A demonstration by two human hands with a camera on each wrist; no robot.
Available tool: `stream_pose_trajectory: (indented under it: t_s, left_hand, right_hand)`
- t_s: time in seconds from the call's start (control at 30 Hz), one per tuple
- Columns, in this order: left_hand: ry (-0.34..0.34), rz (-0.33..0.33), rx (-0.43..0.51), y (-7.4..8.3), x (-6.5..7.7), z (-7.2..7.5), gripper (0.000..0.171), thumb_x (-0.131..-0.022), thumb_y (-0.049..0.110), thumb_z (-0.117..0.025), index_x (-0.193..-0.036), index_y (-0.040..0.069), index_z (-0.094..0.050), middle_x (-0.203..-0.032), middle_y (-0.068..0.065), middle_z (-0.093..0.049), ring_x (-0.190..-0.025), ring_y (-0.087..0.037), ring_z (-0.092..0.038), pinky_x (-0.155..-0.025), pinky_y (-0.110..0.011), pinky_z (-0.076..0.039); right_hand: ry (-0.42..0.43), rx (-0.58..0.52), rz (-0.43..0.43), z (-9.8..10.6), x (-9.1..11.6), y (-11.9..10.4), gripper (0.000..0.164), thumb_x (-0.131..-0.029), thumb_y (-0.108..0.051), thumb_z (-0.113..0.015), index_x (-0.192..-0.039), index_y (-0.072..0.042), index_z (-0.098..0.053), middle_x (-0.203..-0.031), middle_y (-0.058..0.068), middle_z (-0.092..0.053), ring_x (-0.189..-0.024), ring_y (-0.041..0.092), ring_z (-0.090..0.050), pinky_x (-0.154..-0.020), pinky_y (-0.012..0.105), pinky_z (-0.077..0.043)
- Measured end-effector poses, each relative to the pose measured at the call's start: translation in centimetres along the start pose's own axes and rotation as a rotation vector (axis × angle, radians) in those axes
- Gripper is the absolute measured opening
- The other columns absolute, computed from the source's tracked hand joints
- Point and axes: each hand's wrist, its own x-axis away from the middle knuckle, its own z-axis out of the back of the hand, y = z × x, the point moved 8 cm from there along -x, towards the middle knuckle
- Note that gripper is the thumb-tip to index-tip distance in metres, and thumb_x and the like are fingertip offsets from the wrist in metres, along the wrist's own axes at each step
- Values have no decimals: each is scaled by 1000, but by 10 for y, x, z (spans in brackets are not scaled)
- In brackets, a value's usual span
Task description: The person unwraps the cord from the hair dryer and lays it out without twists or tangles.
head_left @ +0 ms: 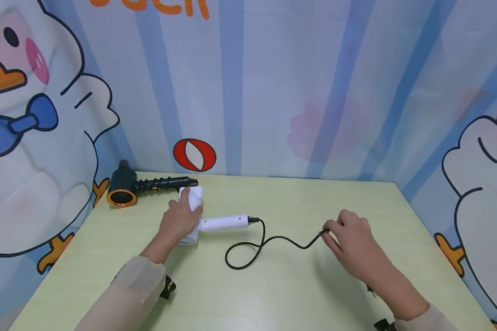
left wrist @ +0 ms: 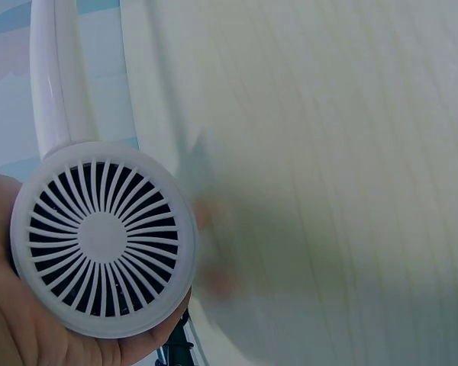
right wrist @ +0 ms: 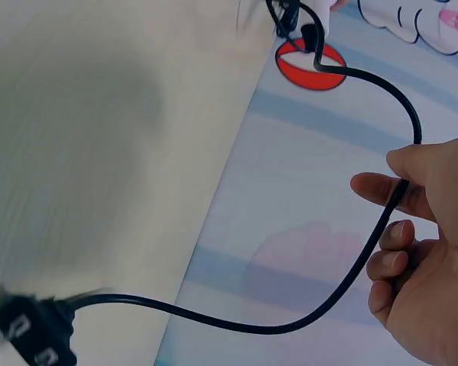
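My left hand (head_left: 178,219) grips the barrel of a white hair dryer (head_left: 221,223) at the left-middle of the table. Its handle points right, and in the left wrist view the round slotted air grille (left wrist: 103,238) faces the camera. From the handle's end a black power cord (head_left: 283,237) runs right with one loop in it. Thumb and forefinger of my right hand (head_left: 352,243) pinch the cord partway along. Below that grip, in the right wrist view, the cord's loose end carries a black plug (right wrist: 37,332), slightly blurred.
A dark hair dryer (head_left: 123,181) with an orange rim lies at the table's back left, its cord wound round the handle, close to the white dryer. A printed cloth backdrop (head_left: 265,92) stands behind the pale table (head_left: 273,299) and along both sides.
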Motion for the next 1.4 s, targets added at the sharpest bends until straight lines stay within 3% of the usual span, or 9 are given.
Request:
stream_pose_trajectory:
  t_s: [0.2,0.33,0.73,0.87,1.13,1.2,1.27,1.4]
  left_hand:
    - [-16,20,1,-4,-1,0,77,-102,42,-50,-163,19,-8,-131,-30,-43,-99,-41,-56,-80,-55,-53]
    - [-20,24,4,-6,-2,1,77,-103,43,-49,-163,18,-7,-131,-30,-43,-99,-41,-56,-79,-53,-53]
    - [-26,54,12,-18,-2,6,78,-103,43,-49,-163,19,-6,-133,-30,-41,-103,-43,-53,-81,-55,-52]
    - [-29,59,8,-24,-2,8,78,-103,43,-49,-163,18,-6,-134,-31,-41,-103,-43,-53,-81,-55,-52]
    - [-15,56,-23,-45,-3,18,78,-103,42,-49,-163,15,-6,-133,-34,-40,-103,-45,-53,-81,-57,-51]
    - [-9,57,-32,-51,-2,22,78,-103,42,-48,-163,14,-6,-132,-35,-40,-104,-46,-53,-80,-56,-50]
    - [-7,67,-39,-58,-2,26,78,-103,41,-48,-162,13,-5,-132,-36,-40,-104,-47,-52,-80,-57,-50]
    - [-14,98,-45,-71,-1,32,79,-103,41,-48,-162,11,-4,-133,-37,-39,-106,-48,-52,-83,-60,-50]
  right_hand:
    - [-129,-98,-167,4,3,36,5,-98,-18,-68,-101,-16,-71,-80,-4,-48,-70,13,-39,-69,38,-31]
    - [-171,-142,-240,5,6,59,10,-99,-20,-67,-106,-14,-71,-85,-2,-56,-76,15,-50,-66,36,-40]
    - [-132,-266,-449,7,30,130,30,-106,-34,-54,-118,-12,-70,-105,12,-69,-79,24,-60,-57,34,-44]
    - [-140,-294,-518,3,43,154,38,-108,-36,-47,-126,-8,-67,-117,20,-68,-97,37,-63,-63,37,-47]
    - [-188,-359,-662,-8,67,201,47,-109,-36,-38,-134,-3,-61,-121,24,-66,-108,41,-57,-72,40,-43]
    - [-195,-384,-674,-10,74,211,49,-110,-36,-38,-136,-1,-59,-120,25,-67,-110,40,-58,-75,40,-45]
    - [-205,-420,-678,-11,80,219,50,-110,-36,-39,-138,2,-57,-116,22,-68,-106,30,-61,-76,38,-48]
    - [-250,-521,-697,-15,93,234,52,-110,-37,-41,-138,5,-55,-108,7,-71,-94,12,-62,-76,28,-50]
